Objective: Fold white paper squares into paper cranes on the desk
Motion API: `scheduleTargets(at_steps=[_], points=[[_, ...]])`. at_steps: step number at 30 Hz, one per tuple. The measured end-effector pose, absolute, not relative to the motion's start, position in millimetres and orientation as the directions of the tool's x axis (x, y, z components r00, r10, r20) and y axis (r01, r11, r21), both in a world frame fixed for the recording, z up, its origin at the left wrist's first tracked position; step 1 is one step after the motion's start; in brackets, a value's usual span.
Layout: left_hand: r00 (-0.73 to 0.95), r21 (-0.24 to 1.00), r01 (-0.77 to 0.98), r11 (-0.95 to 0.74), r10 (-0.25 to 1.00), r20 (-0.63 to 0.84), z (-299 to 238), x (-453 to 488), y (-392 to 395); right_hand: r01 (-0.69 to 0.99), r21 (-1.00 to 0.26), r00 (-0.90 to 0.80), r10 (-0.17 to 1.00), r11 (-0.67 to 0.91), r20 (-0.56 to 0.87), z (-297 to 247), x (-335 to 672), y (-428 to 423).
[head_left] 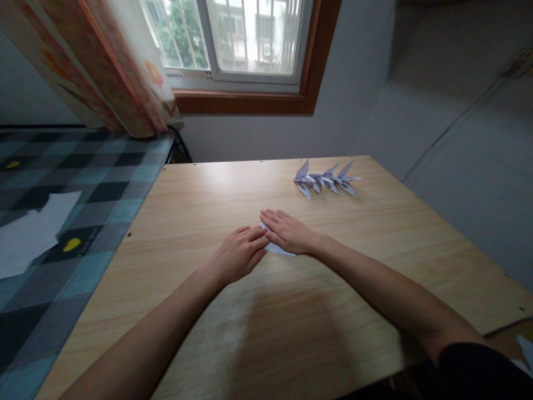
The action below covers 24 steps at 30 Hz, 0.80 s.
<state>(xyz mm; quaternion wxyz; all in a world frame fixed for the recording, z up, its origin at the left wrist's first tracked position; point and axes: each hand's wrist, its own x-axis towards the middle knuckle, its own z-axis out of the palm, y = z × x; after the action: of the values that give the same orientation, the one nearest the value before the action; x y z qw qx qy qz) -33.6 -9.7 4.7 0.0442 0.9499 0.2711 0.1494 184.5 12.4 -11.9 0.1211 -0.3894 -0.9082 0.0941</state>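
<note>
The right hand (289, 230) lies flat-fingered on paper (280, 251); whether the left hand (239, 251) pinches it, I cannot tell. Beneath the fingers, wooden table (200, 194); beyond, window (250, 39).

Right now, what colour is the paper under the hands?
The paper is white, best in head view.

Nothing can be read: the lettering (87, 238) on the checked cloth (109, 191) is too small.

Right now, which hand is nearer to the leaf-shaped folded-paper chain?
Right hand: it lies on white paper, on the person's side of the leaf-shaped folded-paper chain and left of it. The left hand is farther left.
</note>
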Motion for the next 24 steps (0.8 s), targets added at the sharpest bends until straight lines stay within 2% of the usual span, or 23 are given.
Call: scheduleTargets(at_steps=[6, 14, 17, 20, 24], points=[[0.793, 0.219, 0.515, -0.828, 0.558, 0.244, 5, -37, -5, 0.716, -0.17, -0.681, 0.731, 0.677, 0.039, -8, 198, -4], [0.796, 0.206, 0.519, -0.829, 0.557, 0.235, 8, -37, -7, 0.702, -0.165, -0.702, 0.713, 0.692, 0.004, -5, 225, -43], [0.799, 0.191, 0.512, -0.838, 0.546, 0.252, 10, -36, -8, 0.708, -0.124, -0.694, 0.718, 0.695, 0.057, -5, 234, -55], [0.801, 0.16, 0.51, -0.845, 0.534, 0.269, 10, -36, -9, 0.71, -0.08, -0.678, 0.71, 0.699, 0.19, -5, 235, -62], [0.796, 0.09, 0.54, -0.837, 0.542, 0.269, 11, -34, -11, 0.655, -0.056, -0.694, 0.629, 0.754, 0.349, -3, 228, -65]])
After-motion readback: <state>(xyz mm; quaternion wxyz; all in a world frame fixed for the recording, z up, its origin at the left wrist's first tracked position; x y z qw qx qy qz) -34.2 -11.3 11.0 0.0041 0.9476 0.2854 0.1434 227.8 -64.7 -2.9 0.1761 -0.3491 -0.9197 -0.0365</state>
